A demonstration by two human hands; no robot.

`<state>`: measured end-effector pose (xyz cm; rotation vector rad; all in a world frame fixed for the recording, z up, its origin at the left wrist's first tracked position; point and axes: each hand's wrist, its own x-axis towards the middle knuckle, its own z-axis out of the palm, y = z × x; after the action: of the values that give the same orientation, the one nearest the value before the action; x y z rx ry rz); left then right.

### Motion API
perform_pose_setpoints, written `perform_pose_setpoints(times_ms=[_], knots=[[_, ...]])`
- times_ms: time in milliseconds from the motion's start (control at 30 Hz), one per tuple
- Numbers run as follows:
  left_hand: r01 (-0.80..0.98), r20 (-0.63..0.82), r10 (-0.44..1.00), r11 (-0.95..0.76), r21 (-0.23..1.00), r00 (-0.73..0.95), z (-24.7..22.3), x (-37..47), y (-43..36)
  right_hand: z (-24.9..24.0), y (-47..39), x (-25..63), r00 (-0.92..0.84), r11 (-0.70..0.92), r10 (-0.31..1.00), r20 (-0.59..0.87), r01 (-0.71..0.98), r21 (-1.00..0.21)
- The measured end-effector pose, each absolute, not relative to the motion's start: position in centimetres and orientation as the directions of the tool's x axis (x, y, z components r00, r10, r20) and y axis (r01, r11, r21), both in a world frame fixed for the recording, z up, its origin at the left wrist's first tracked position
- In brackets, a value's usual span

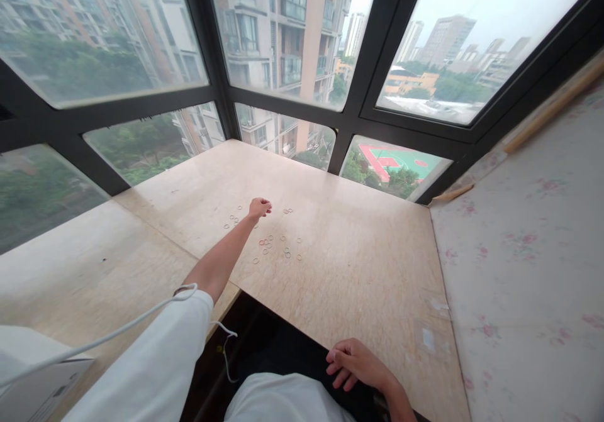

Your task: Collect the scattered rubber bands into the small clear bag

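Note:
My left hand [259,207] is stretched far out over the tabletop, its fingers pinched together. Whatever it may hold is too small to make out. Around it lie several small thin rings that look like rubber bands. A loose group [231,217] is to its left, a pair [288,211] just to its right, and a scattered cluster [270,238] nearer to me, with one red ring [262,243] in it. Low at the table's near edge, my right hand [353,364] hangs with loosely curled, parted fingers and nothing visible in them.
The pale wooden tabletop [358,265] fills a window corner with dark frames [283,103]. A flowered wall [523,265] borders it on the right. A white cable [127,318] crosses my left sleeve, above a white box [44,381]. Clear tape [428,340] lies by the wall.

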<state>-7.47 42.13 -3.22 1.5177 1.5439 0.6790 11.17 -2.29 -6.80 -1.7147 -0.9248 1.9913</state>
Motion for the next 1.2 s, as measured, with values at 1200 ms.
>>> perform_pose_setpoints(times_ms=[1200], knots=[[0.682, 0.154, 0.876, -0.456, 0.573, 0.457, -9.2, -0.9, 21.4, -6.9, -1.9, 11.0, -0.191, -0.731, 0.648, -0.738, 0.117, -0.672]])
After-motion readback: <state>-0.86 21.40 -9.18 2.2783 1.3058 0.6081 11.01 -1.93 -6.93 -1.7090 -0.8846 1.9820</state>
